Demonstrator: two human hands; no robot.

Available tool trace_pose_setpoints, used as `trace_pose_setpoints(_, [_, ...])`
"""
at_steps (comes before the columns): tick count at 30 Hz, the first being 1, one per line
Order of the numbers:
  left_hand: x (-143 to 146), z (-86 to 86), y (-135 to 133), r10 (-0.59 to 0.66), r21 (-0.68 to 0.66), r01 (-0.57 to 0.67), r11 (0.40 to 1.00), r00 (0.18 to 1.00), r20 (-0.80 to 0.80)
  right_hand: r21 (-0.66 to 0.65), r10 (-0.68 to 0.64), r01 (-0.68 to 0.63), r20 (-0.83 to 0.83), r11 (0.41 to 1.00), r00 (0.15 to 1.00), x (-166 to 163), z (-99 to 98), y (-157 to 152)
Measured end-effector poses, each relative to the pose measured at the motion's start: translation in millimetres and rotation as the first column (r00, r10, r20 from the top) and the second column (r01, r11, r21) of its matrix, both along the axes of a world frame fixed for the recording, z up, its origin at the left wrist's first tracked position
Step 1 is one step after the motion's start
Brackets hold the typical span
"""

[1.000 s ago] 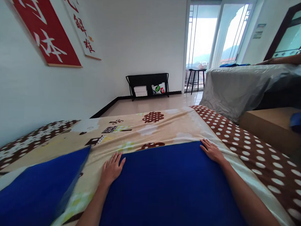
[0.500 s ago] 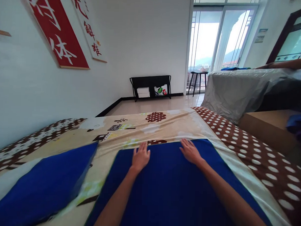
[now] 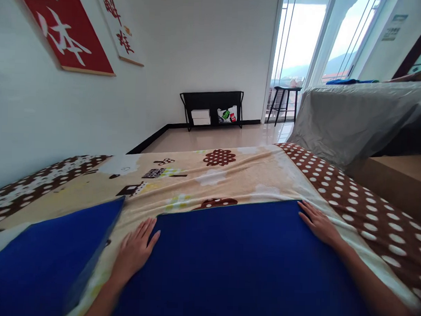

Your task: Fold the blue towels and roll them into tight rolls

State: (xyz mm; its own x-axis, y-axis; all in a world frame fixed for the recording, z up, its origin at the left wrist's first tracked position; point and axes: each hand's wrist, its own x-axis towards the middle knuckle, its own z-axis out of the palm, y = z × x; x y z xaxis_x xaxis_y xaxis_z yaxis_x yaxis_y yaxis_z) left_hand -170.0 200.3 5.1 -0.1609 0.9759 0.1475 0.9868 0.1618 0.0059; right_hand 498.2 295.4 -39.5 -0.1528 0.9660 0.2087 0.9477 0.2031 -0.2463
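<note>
While one patterned blanket (image 3: 244,173) spreads underneath, two blue cloths lie on it: the central cloth (image 3: 227,260), flat between both forearms, and a second cloth (image 3: 44,258) to its left, across a strip of blanket. Two bare hands rest at the central cloth's far corners, one at each. Beside the far left corner, the left hand (image 3: 134,247) has its fingers straight and fairly close together, the thumb spread away over the cloth; it grips nothing. At the far right corner, the right hand (image 3: 320,224) reaches fingertips onto the cloth's edge, fingers narrowly spaced, thumb slightly apart, likewise gripping nothing. The central cloth thus lies between the two sets of fingers.
</note>
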Motion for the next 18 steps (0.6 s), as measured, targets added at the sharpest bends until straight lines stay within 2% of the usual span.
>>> trace_pose_setpoints(2, [-9, -6.9, 0, 0.003, 0.013, -0.003, 1.000, 1.000, -0.018, 0.009, -0.038, 0.038, 0.007, 0.999, 0.999, 11, -11.1, 4])
trace_pose_setpoints(6, [-4, -15.6, 4, -0.019, 0.027, 0.020, 0.999, 0.999, -0.038, 0.031, -0.049, 0.048, 0.023, 0.998, 0.999, 7, -23.1, 9])
trace_pose_setpoints(9, [-2, -12.9, 7, -0.021, 0.030, 0.023, 0.999, 0.999, -0.044, 0.057, -0.047, 0.045, 0.033, 0.997, 0.998, 5, -17.4, 11])
trace_pose_setpoints(12, [3, -1.5, 6, -0.017, 0.034, 0.018, 0.999, 0.999, -0.048, 0.109, -0.071, 0.067, 0.034, 0.992, 0.997, -6, 2.2, 5])
trace_pose_setpoints(15, [20, 13.5, -14, 0.025, 0.059, -0.022, 0.998, 0.998, -0.060, 0.182, -0.067, 0.059, 0.037, 0.982, 0.997, -29, 25.8, -31])
trace_pose_setpoints(16, [27, 16.9, -27, 0.029, 0.070, -0.025, 0.997, 0.997, -0.067, 0.193, -0.026, 0.016, 0.049, 0.981, 0.998, -36, 30.3, -53])
trace_pose_setpoints(18, [41, 17.3, -66, -0.044, 0.096, 0.052, 0.994, 0.996, -0.082, 0.177, 0.107, -0.122, 0.088, 0.977, 0.990, -45, 29.1, -107])
